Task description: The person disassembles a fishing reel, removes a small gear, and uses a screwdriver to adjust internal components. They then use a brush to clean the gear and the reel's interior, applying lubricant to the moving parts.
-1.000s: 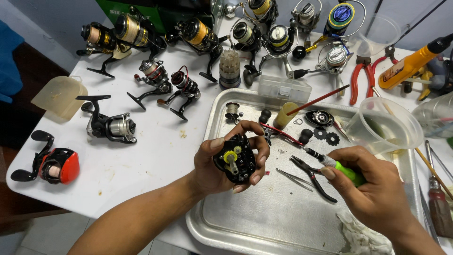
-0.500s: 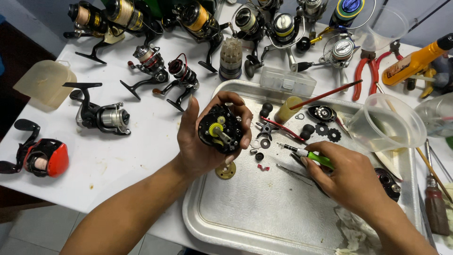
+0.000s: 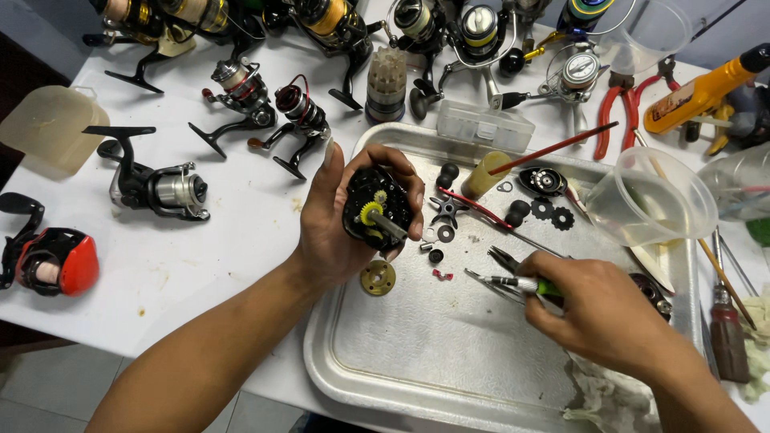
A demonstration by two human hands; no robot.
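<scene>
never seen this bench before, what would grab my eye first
The left hand holds an opened black reel body with a yellow gear showing, above the metal tray. The right hand grips a green-handled tool over loose small parts. Fishing reels crowd the table's far edge.

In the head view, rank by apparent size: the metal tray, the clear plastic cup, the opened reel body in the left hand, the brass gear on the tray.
1. metal tray
2. clear plastic cup
3. opened reel body, raised nearer the camera, so unsure against the cup
4. brass gear
</scene>
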